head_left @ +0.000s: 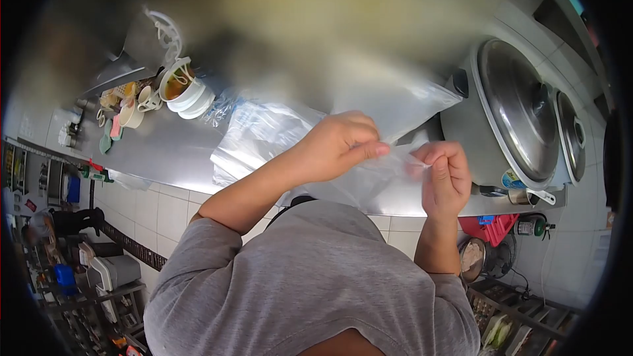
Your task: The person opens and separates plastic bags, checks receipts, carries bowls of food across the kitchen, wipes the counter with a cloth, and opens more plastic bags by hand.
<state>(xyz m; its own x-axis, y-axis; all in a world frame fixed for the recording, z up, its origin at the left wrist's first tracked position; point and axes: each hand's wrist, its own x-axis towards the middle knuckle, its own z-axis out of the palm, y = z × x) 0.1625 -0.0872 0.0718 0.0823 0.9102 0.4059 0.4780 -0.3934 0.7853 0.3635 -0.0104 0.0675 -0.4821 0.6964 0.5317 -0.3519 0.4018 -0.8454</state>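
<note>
A thin clear plastic bag (376,181) stretches between my two hands above the steel counter. My left hand (346,144) is closed on the bag, thumb pressed against the fingers. On the other side, my right hand (446,175) pinches the bag's edge between thumb and curled fingers. Flat on the counter, left of my left hand, lies a stack of clear plastic bags (267,132). More whitish plastic (409,102) spreads behind my hands.
Large lidded pots (465,132) stand at the right. White tubs (191,99), one holding reddish-brown contents, and cups (148,99) are at the left of the steel counter (165,151). A blur covers the top. A person (66,222) is at the far left.
</note>
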